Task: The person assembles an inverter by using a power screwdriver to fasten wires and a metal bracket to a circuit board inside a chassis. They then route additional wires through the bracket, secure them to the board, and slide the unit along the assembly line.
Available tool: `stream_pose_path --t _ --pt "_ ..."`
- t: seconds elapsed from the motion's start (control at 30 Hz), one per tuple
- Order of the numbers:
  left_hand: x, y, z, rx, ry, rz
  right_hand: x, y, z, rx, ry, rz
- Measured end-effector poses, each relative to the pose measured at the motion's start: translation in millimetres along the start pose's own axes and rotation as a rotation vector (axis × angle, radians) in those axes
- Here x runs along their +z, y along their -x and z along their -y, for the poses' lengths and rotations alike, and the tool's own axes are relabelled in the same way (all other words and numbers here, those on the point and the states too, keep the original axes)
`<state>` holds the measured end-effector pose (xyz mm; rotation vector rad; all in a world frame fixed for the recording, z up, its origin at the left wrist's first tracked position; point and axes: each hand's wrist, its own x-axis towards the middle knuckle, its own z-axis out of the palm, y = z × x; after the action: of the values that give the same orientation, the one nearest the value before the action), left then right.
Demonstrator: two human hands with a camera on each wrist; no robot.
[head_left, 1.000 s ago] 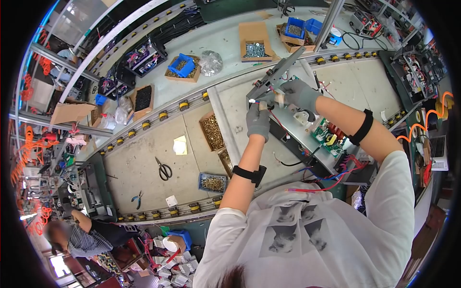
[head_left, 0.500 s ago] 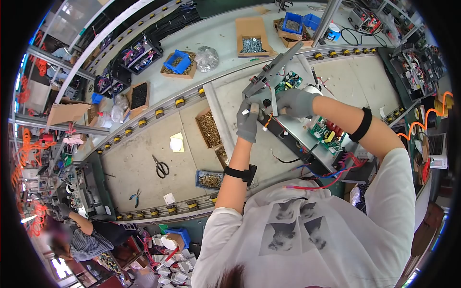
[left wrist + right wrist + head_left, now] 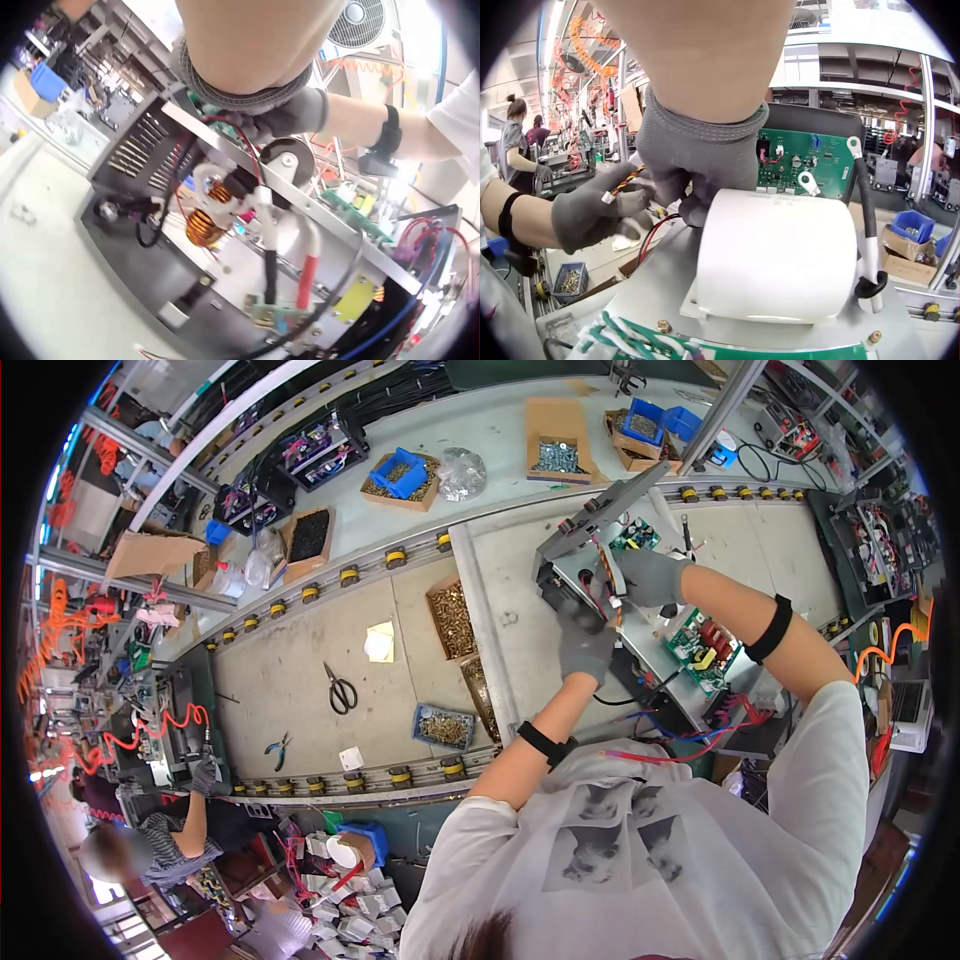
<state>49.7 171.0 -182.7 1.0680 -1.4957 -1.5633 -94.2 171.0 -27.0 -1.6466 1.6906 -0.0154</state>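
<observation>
Both hands wear grey gloves at a metal chassis (image 3: 650,650) with a dark raised panel (image 3: 606,510). The left hand (image 3: 583,642) is low beside that panel, fingers bent; the right wrist view shows the same left hand (image 3: 592,214) facing the right one, and what it holds cannot be told. The right hand (image 3: 652,578) pinches a twisted yellow, red and black cable (image 3: 626,182), whose white plug (image 3: 608,198) hangs before the left glove. Red and black wires (image 3: 649,241) run up to the right fingertips. A white cylinder (image 3: 778,255) stands beside the right hand (image 3: 701,157).
Scissors (image 3: 341,690), pliers (image 3: 281,751), a blue-grey tray of small parts (image 3: 443,727) and a carton of brass parts (image 3: 452,620) lie left of the chassis. Rollers (image 3: 396,558) line the bench. Another person (image 3: 175,835) works at the far left.
The left hand has moved right and inward, from the raised panel's lower corner towards the right hand. The cable end hangs nearer both hands. The whole head view has shifted somewhat.
</observation>
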Motion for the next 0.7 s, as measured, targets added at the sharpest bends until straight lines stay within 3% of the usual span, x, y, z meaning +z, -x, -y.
stream_pose_path --t 0.07,0.2,0.27,0.33,0.37,0.43,0.47,0.53,0.57,0.6,0.67,0.7 --pt "2.9 4.6 -6.7 -0.437 -0.033 0.322 10.2 2.2 -12.7 -0.043 0.016 -0.195" --pt "-27.7 -3.3 -39.6 -0.577 -0.008 0.498 17.6 4.0 -26.1 -0.124 -0.003 -0.355" --pt "-49.5 -10.0 -31.1 -0.483 0.049 0.642 20.1 1.0 -31.0 -0.065 -0.122 -0.377" --pt "-64.2 -12.4 -34.6 -0.35 -0.055 0.38 17.3 -3.9 -36.8 -0.115 -0.121 -0.221" --pt "-74.2 -18.0 -9.8 0.06 -0.115 0.211 18.2 -5.9 -33.4 -0.119 -0.124 -0.221" --pt "-89.1 -20.2 -61.7 0.17 -0.27 0.101 21.4 -10.5 -17.3 -0.097 -0.465 -0.351" --pt "-90.7 -20.1 -78.1 0.262 -0.352 0.093 22.0 -11.6 -9.8 -0.098 -0.468 -0.354" --pt "-81.3 -20.3 -89.7 0.319 -0.328 0.142 16.8 -13.2 10.4 0.041 0.118 -0.209" --pt "-76.5 -22.4 -93.6 0.378 -0.3 0.191 2.5 -13.4 34.7 0.197 0.361 0.044" --pt "-74.0 -25.3 -96.8 0.385 -0.296 0.191 6.6 -11.6 31.4 0.201 0.366 0.038" --pt "-69.3 -32.0 -101.2 0.262 -0.165 0.241 24.7 -9.4 10.6 0.077 0.148 -0.426" --pt "-65.9 -43.3 -80.6 0.202 0.007 0.307 26.9 -8.1 0.8 0.098 -0.023 -0.501"
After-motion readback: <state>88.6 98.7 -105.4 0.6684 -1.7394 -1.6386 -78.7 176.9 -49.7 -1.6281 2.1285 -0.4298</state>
